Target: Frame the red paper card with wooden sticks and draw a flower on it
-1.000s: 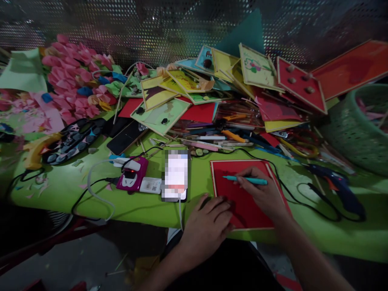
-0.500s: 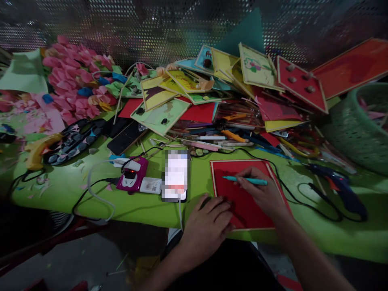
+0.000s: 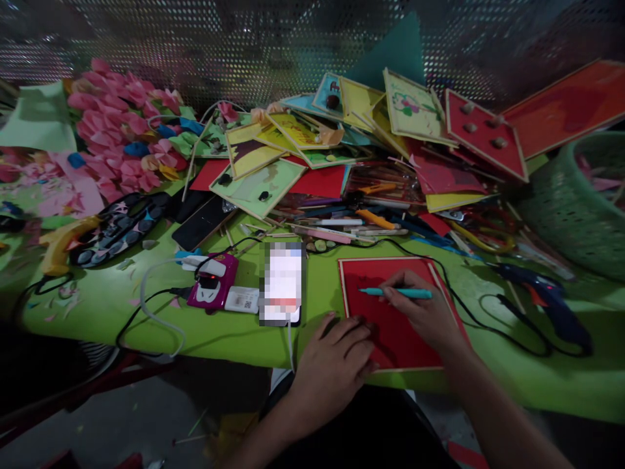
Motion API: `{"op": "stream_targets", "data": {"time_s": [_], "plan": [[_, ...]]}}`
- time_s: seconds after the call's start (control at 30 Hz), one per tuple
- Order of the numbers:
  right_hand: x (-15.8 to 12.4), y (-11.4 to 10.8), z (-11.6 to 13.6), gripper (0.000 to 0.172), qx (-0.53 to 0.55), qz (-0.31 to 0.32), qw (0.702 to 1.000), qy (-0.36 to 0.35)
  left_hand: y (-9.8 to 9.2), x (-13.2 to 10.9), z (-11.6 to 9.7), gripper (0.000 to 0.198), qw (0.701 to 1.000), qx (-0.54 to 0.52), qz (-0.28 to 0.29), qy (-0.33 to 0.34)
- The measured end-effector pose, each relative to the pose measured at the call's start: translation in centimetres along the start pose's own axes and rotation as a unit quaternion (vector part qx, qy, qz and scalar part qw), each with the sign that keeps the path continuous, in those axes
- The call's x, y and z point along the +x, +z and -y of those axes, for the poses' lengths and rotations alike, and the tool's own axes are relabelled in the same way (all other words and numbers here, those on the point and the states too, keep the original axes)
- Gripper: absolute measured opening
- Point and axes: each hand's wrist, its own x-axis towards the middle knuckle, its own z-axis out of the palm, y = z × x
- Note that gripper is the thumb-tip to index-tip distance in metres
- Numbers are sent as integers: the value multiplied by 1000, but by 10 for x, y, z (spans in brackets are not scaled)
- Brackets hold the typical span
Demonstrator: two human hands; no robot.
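Green-covered surface (image 3: pixel 97 306), crowded with craft supplies before a perforated metal screen: a person's right hand (image 3: pixel 424 316) is closed around a teal pen (image 3: pixel 390 292), whose tip points away to that hand's left over a red card (image 3: pixel 390 326). The card lies flat directly beneath both hands. The left hand (image 3: pixel 336 365) rests palm down with its fingers spread, pressing the card's near left corner. Just left of the left hand lies a phone (image 3: pixel 282 283). Right of the right hand sits a blue glue gun (image 3: pixel 547 299), and farther right and beyond it a green woven basket (image 3: pixel 561 208) holds pink paper scraps, visible at its rim. Far to the left, a dark paint palette (image 3: pixel 117 228) shows rows of wells; their contents cannot be made out. Beyond both hands rises a heap of coloured cards (image 3: pixel 342 143).
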Motion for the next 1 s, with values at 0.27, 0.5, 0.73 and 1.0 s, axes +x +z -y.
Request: {"op": "stream_targets", "data": {"time_s": [0.27, 0.5, 0.73, 1.0], "plan": [[0, -1, -7, 16, 4, -2, 1000, -4, -1, 0, -1, 22, 1000, 5, 7, 1], [1, -2, -9, 18, -9, -14, 1000, -3, 0, 0, 0, 23, 1000, 3, -1, 2], [1, -1, -8, 18, -12, -29, 999, -7, 1, -2, 0, 24, 1000, 4, 12, -1], [2, -2, -15, 18, -21, -39, 999, 0, 1, 0, -1, 21, 1000, 9, 3, 2]]}}
